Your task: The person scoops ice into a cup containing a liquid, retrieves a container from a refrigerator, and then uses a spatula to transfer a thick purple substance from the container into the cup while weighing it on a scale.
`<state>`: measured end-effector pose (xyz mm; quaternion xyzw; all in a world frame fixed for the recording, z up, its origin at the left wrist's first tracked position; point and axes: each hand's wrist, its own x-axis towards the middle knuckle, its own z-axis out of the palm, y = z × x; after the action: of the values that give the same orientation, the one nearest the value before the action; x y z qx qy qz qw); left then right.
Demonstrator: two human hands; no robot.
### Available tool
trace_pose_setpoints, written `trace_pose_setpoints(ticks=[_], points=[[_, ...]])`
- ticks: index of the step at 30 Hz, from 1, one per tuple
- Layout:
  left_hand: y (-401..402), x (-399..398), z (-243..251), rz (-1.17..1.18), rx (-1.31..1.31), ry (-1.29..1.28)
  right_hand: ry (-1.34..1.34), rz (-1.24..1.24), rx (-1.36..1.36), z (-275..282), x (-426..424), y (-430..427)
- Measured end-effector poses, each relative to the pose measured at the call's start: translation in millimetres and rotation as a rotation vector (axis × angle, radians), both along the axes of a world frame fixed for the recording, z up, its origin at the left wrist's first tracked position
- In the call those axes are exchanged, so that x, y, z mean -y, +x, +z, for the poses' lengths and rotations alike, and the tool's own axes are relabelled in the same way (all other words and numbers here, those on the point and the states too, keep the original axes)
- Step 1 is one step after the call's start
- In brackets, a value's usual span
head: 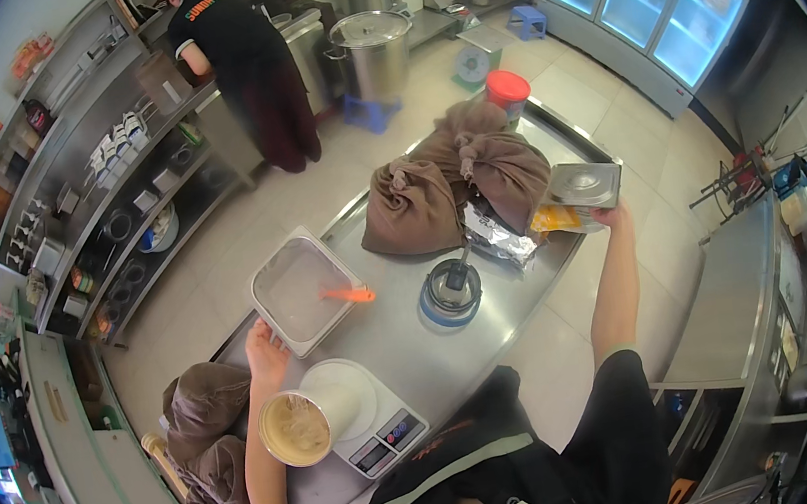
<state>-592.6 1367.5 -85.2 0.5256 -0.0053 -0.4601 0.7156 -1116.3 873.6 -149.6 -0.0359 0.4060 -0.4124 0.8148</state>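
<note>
My left hand (pixel 266 350) grips the near-left rim of a square stainless steel pan (pixel 295 289). A tool with an orange handle (pixel 352 294) lies across the pan's right side. At the table's far right side, my right hand (pixel 611 216) holds the near corner of a rectangular steel lid (pixel 586 184); some of its fingers are hidden. Close to my left forearm, a tall tub with a beige substance (pixel 297 427) stands on a white digital kitchen scale (pixel 377 436). A round jar with a blue base (pixel 450 307) sits mid-table, a dark-handled utensil in it.
Tied brown cloth sacks (pixel 413 209) cover the table's (pixel 398 328) far part, beside a foil bag (pixel 500 236), a yellow packet (pixel 554 218) and a red-lidded tub (pixel 507 92). More brown cloth (pixel 208 442) hangs at left. Another person (pixel 245 67) stands at the back counter.
</note>
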Motion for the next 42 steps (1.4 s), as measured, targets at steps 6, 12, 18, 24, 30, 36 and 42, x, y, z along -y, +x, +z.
trace_pose_setpoints(ticks=[6, 12, 18, 24, 30, 36, 42], points=[[16, -20, -3, -0.049, 0.142, 0.382, -0.187, -0.102, -0.262, -1, 12, 18], [14, 1, -16, -0.161, -0.021, 0.040, -0.381, 0.178, -1.564, 36, 31, -17], [3, 6, 21, -0.039, 0.020, 0.010, -1.172, -0.035, -1.942, 143, -35, 65], [17, -18, 90, 0.133, 0.100, -0.098, -1.750, 0.389, -1.047, 262, -229, 229], [-20, -65, 178, 0.223, 0.329, -0.373, -1.947, 0.856, -0.870, 309, -336, 344], [-87, -144, 186, 0.516, 0.330, -0.439, -2.297, 1.217, -0.548, 344, -404, 377], [-168, -222, 175, 0.713, 0.445, -0.414, -2.889, 1.033, -0.159, 372, -468, 385]])
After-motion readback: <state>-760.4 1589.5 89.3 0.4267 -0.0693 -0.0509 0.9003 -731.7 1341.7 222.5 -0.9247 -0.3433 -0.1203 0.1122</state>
